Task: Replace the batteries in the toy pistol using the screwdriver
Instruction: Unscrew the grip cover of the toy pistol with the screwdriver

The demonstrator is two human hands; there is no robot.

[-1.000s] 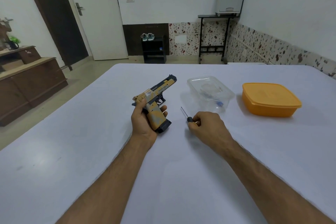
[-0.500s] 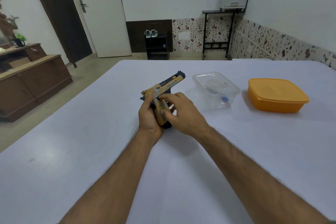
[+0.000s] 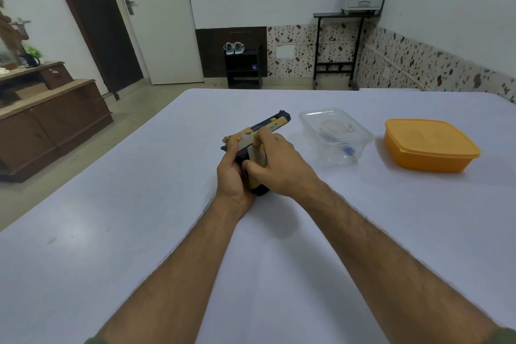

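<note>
The toy pistol, tan and black, is held upright over the white table with its barrel pointing away to the right. My left hand grips its handle from the left. My right hand comes in from the right, with thumb and fingers pinching the tan side panel of the handle. The lower part of the handle is hidden between both hands. No screwdriver shows in this view.
A clear plastic container with small items inside, one of them blue, stands just right of the pistol. An orange lidded box sits further right. The table's left edge runs diagonally, with floor and a wooden cabinet beyond.
My right hand let go of the screwdriver on the table and moved left onto the pistol's handle. My left hand has kept hold of the pistol.
</note>
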